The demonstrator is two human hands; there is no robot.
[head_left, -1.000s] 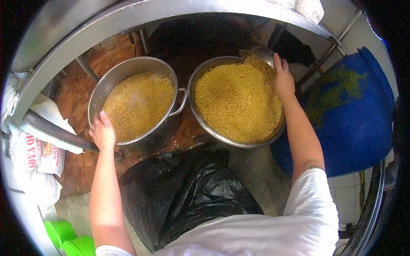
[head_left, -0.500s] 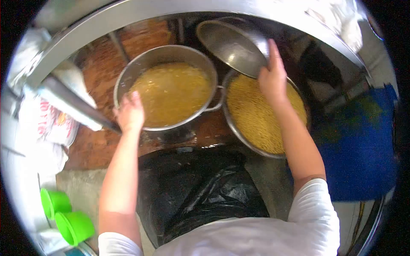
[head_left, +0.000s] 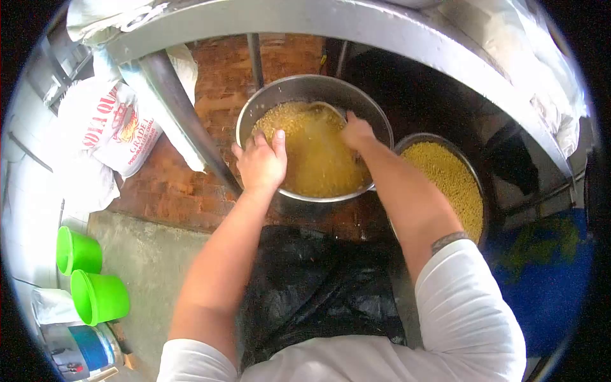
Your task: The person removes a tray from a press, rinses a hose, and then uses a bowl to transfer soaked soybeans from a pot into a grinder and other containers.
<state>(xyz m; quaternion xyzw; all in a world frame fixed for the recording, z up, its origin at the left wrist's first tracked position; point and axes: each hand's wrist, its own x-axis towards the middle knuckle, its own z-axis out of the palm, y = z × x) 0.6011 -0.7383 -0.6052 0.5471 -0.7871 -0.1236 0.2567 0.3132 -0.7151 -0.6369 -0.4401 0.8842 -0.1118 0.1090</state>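
A large steel pot (head_left: 302, 88) holds yellow soybeans (head_left: 280, 118) in cloudy, swirling water. My right hand (head_left: 358, 132) reaches inside it, fingers closed on the rim of a metal bowl (head_left: 336, 112) dipped among the beans. Most of the bowl is hidden by water and beans. At the pot's near left side is my left hand (head_left: 264, 160), fingers spread over the rim and the edge of the beans. To the right, partly behind my right forearm, a second steel pan (head_left: 439, 137) is full of drained-looking yellow soybeans (head_left: 453, 184).
A curved metal bar (head_left: 305, 20) crosses above the pots, with a leg (head_left: 191, 134) on the left. Beyond that leg lies a printed white sack (head_left: 124, 127). Green buckets (head_left: 102, 296) stand at lower left. Black plastic (head_left: 318, 293) hangs before me; something blue (head_left: 541, 274) is at right.
My right hand has carried the bowl left from above the pan of beans down into the water-filled pot. The view has shifted, and my left hand's fingers are now spread wider.
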